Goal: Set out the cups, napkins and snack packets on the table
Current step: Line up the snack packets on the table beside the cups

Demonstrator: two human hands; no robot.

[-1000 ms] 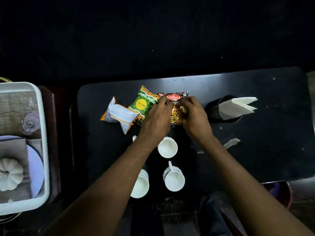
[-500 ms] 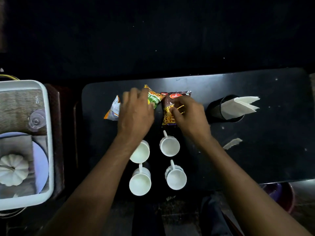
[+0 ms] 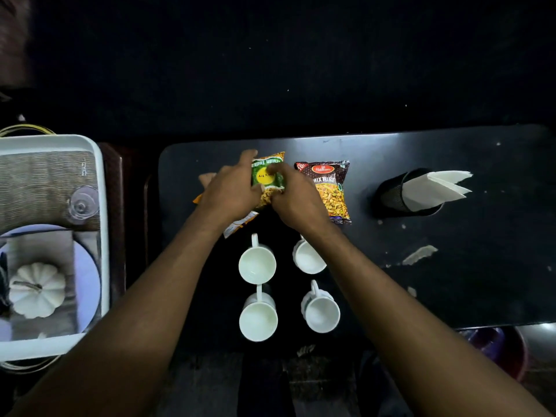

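Both hands – left [image 3: 230, 191], right [image 3: 296, 200] – grip green pkt [image 3: 267, 179].

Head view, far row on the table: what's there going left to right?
White-and-orange packet, mostly under the left hand → green packet, held by both hands, the right hand on its right side → dark Mixture packet, lying free → black holder with white napkins.

The black table [image 3: 481, 281] carries 4 white cups [image 3: 257, 264] nearest the person; beyond the cups lie 3 snack packets [image 3: 331, 191]; right of them, a napkin holder [image 3: 394, 194]
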